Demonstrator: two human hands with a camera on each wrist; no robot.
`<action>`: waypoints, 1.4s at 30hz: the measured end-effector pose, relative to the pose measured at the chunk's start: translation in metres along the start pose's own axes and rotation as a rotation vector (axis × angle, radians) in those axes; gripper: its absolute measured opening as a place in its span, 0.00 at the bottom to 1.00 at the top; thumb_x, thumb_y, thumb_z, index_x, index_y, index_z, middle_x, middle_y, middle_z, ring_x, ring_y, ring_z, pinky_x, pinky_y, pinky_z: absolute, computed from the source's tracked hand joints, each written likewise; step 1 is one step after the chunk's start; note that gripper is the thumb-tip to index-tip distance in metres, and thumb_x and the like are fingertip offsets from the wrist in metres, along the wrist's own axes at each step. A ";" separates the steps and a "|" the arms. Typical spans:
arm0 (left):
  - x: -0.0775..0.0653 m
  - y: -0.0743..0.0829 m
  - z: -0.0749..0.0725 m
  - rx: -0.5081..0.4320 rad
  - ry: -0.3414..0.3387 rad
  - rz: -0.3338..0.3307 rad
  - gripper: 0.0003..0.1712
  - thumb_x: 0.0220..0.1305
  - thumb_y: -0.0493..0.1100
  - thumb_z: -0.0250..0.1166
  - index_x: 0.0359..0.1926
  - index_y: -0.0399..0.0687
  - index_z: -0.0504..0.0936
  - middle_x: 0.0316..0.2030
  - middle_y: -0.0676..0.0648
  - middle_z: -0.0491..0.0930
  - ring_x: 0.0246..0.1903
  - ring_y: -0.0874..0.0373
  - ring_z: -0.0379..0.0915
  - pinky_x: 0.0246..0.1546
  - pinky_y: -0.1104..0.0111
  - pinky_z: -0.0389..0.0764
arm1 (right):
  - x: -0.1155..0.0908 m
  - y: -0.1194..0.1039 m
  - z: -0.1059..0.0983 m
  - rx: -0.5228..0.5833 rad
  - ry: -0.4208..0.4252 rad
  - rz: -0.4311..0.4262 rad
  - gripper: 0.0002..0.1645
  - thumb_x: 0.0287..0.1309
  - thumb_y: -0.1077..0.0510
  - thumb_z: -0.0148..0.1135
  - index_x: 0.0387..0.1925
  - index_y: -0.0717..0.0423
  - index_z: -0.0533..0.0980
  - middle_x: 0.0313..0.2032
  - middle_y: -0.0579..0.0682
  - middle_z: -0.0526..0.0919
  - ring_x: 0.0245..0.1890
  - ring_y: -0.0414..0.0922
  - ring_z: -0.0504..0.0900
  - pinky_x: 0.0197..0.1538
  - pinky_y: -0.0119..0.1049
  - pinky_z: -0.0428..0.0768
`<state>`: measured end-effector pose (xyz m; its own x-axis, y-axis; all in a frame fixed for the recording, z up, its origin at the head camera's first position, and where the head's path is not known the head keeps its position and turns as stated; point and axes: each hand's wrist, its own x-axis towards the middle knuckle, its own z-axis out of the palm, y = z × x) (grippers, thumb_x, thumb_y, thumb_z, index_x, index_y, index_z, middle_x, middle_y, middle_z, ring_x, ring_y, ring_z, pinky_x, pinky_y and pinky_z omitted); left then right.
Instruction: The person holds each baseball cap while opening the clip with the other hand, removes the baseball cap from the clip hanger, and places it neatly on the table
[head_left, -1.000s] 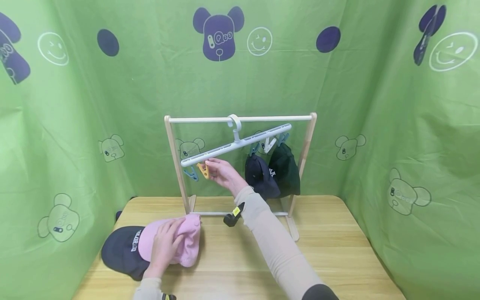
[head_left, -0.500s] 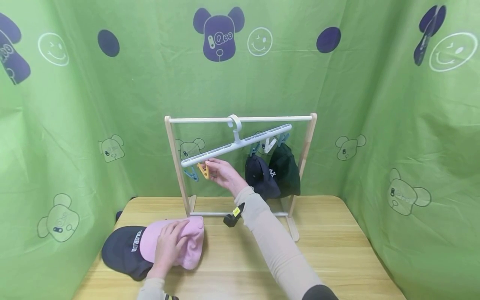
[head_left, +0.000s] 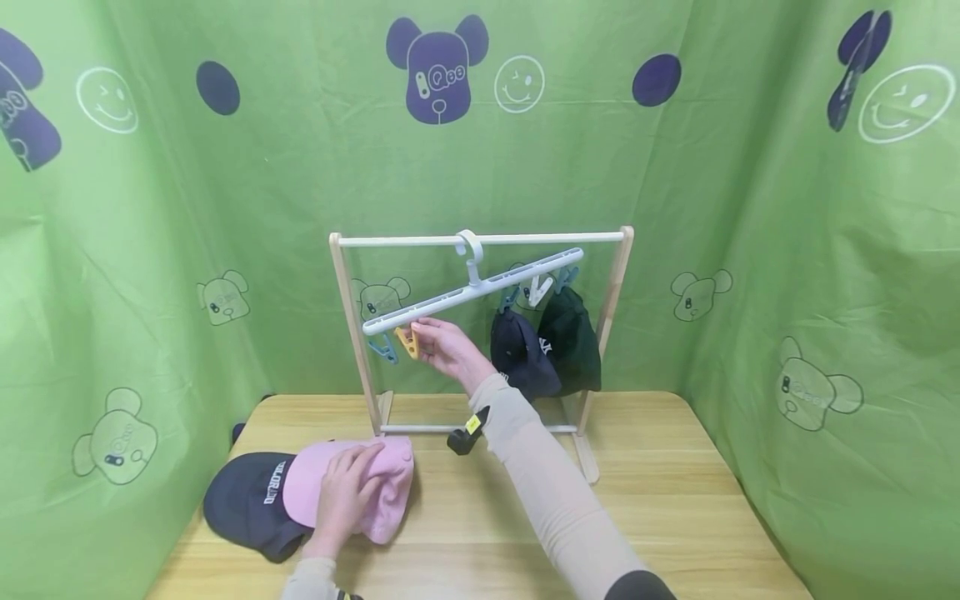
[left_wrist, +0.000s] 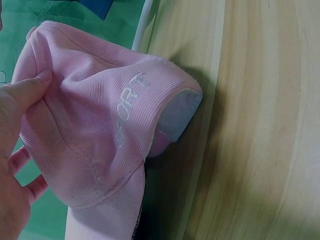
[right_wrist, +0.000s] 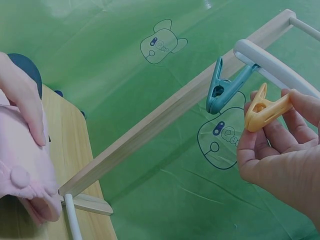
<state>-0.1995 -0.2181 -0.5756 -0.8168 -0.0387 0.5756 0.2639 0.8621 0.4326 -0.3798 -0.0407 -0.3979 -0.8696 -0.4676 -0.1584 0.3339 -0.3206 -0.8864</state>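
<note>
My left hand [head_left: 347, 498] holds a pink baseball cap [left_wrist: 95, 115], thumb on the crown and other fingers on its far side in the left wrist view. The cap overlaps a black cap [head_left: 247, 504] with white lettering at the table's left. My right hand [head_left: 450, 346] pinches a yellow clip [right_wrist: 267, 109] under the low left end of a white hanger [head_left: 472, 290]. Beside it on the hanger is a blue-green clip [right_wrist: 227, 87] with nothing in it. At the hanger's raised right end, clips hold a navy cap [head_left: 517, 354] and a dark green cap [head_left: 573, 346].
The hanger hooks onto the white top bar [head_left: 540, 237] of a wooden rack [head_left: 611, 292] at the back of the wooden table [head_left: 660, 500]. A white clip [head_left: 538, 290] hangs between the two hung caps. Green printed curtains [head_left: 300, 167] surround the table.
The pink cap and my left hand have shifted slightly to the right, showing a bit more of the black cap. My right hand, the yellow clip and the hanger stay in place.
</note>
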 end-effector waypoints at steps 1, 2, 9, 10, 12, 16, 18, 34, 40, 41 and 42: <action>0.000 0.000 0.001 -0.001 -0.005 -0.005 0.31 0.48 0.41 0.75 0.57 0.53 0.80 0.50 0.40 0.80 0.53 0.39 0.73 0.53 0.40 0.75 | 0.000 0.000 0.000 -0.002 0.001 0.000 0.05 0.66 0.63 0.55 0.38 0.50 0.75 0.33 0.45 0.87 0.37 0.41 0.84 0.43 0.32 0.78; -0.001 0.001 0.001 -0.002 -0.011 -0.009 0.31 0.48 0.42 0.75 0.57 0.53 0.80 0.50 0.40 0.80 0.53 0.39 0.73 0.53 0.40 0.74 | 0.000 0.000 -0.001 -0.001 0.001 -0.001 0.05 0.66 0.63 0.56 0.38 0.50 0.76 0.33 0.45 0.87 0.37 0.41 0.84 0.43 0.32 0.79; -0.003 0.004 0.006 0.008 -0.036 -0.022 0.31 0.48 0.42 0.76 0.56 0.55 0.80 0.50 0.42 0.80 0.54 0.40 0.72 0.53 0.40 0.74 | 0.001 0.001 -0.002 0.009 -0.008 -0.002 0.05 0.66 0.63 0.55 0.36 0.50 0.75 0.32 0.45 0.87 0.37 0.41 0.84 0.43 0.32 0.78; -0.003 0.004 0.006 0.008 -0.038 -0.020 0.31 0.48 0.42 0.76 0.56 0.55 0.81 0.50 0.42 0.80 0.54 0.40 0.73 0.52 0.40 0.75 | 0.001 0.001 -0.002 0.008 -0.008 -0.002 0.05 0.66 0.63 0.55 0.36 0.50 0.75 0.32 0.45 0.87 0.36 0.41 0.84 0.43 0.32 0.78; -0.004 0.005 0.007 0.015 -0.037 -0.012 0.31 0.47 0.42 0.76 0.56 0.55 0.81 0.50 0.42 0.80 0.54 0.40 0.73 0.52 0.40 0.75 | 0.001 0.001 -0.002 0.006 -0.004 -0.001 0.05 0.66 0.63 0.55 0.36 0.49 0.75 0.32 0.45 0.87 0.36 0.41 0.84 0.43 0.32 0.78; -0.004 0.005 0.011 0.023 -0.037 -0.011 0.31 0.47 0.43 0.76 0.56 0.56 0.81 0.50 0.42 0.80 0.54 0.40 0.73 0.50 0.41 0.76 | 0.000 0.000 -0.001 0.002 0.007 0.003 0.05 0.66 0.63 0.56 0.36 0.49 0.76 0.32 0.45 0.87 0.36 0.41 0.84 0.43 0.32 0.78; -0.005 0.005 0.013 0.026 -0.041 -0.016 0.31 0.47 0.44 0.76 0.56 0.56 0.81 0.51 0.42 0.80 0.54 0.40 0.72 0.50 0.40 0.76 | 0.000 -0.001 -0.001 0.005 0.011 0.003 0.05 0.66 0.63 0.56 0.36 0.49 0.76 0.32 0.45 0.87 0.36 0.41 0.84 0.43 0.32 0.78; -0.010 0.013 0.021 0.052 -0.154 -0.070 0.32 0.48 0.47 0.75 0.58 0.57 0.79 0.53 0.43 0.77 0.58 0.41 0.68 0.50 0.42 0.75 | -0.001 0.000 0.000 0.019 0.006 0.007 0.05 0.66 0.63 0.56 0.36 0.49 0.76 0.33 0.46 0.88 0.37 0.42 0.85 0.43 0.32 0.78; -0.011 0.013 0.024 0.072 -0.202 -0.071 0.34 0.46 0.46 0.76 0.58 0.56 0.79 0.54 0.41 0.77 0.58 0.40 0.68 0.52 0.40 0.75 | -0.001 0.000 0.000 0.015 0.009 0.007 0.05 0.66 0.63 0.56 0.36 0.50 0.76 0.32 0.46 0.87 0.37 0.42 0.84 0.43 0.32 0.78; -0.011 0.013 0.024 0.074 -0.210 -0.069 0.34 0.46 0.46 0.76 0.58 0.55 0.79 0.55 0.41 0.76 0.58 0.39 0.68 0.52 0.40 0.75 | -0.001 0.000 0.000 0.013 0.009 0.006 0.05 0.66 0.63 0.56 0.37 0.50 0.76 0.32 0.46 0.87 0.37 0.41 0.84 0.43 0.32 0.78; -0.012 0.013 0.024 0.074 -0.217 -0.068 0.34 0.47 0.46 0.76 0.59 0.55 0.79 0.55 0.41 0.76 0.58 0.39 0.68 0.52 0.40 0.75 | -0.001 0.000 0.000 0.012 0.011 0.007 0.05 0.66 0.63 0.56 0.37 0.50 0.76 0.32 0.46 0.87 0.37 0.41 0.84 0.44 0.32 0.78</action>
<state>-0.1986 -0.1942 -0.5931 -0.9246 0.0048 0.3809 0.1729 0.8963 0.4085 -0.3793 -0.0402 -0.3983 -0.8709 -0.4612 -0.1696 0.3445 -0.3269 -0.8800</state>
